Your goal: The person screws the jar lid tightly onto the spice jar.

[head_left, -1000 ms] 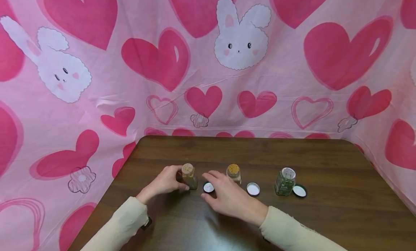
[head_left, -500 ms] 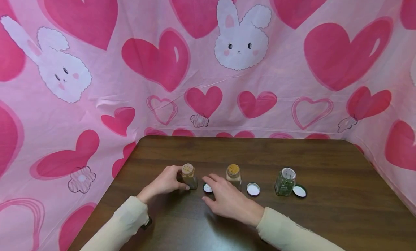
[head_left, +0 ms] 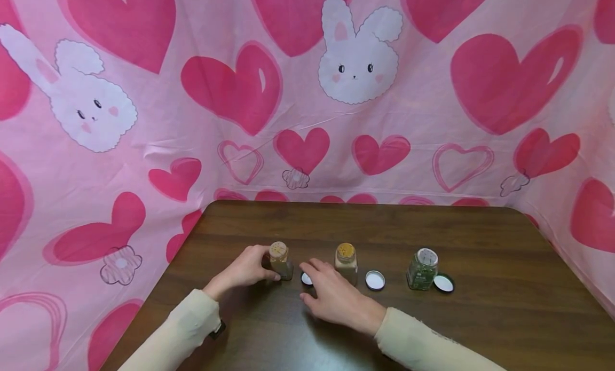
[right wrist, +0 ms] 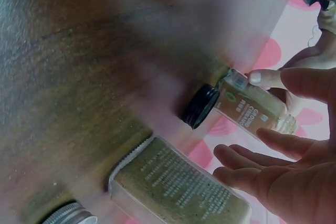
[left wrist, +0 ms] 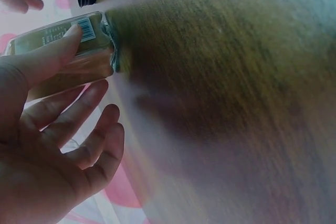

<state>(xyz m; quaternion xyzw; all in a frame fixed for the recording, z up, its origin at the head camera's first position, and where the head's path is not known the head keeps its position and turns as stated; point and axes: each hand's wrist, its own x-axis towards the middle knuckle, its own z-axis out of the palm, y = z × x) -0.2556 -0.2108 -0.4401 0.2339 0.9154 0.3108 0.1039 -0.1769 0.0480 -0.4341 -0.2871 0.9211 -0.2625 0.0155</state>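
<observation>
On the left of the table stands a glass spice jar (head_left: 281,265) of brown powder, its perforated shaker top showing. My left hand (head_left: 247,268) pinches its sides, thumb on the barcode label in the left wrist view. To the right of it a black lid (right wrist: 202,106) lies white inside up, partly hidden in the head view by my right hand (head_left: 336,297). That hand hovers over the lid with fingers spread and relaxed, holding nothing. Just behind it stands a second spice jar (head_left: 346,265) of tan powder with a yellow-dusted top.
A jar of green herbs (head_left: 423,270) stands to the right, with a lid (head_left: 443,283) beside it. Another upturned lid (head_left: 375,280) lies right of the middle jar. The brown wooden table (head_left: 288,339) meets a pink heart-print cloth (head_left: 307,109) at its back.
My right hand has shifted slightly toward me and to the right, so more of the middle jar shows. The left hand stays on its jar.
</observation>
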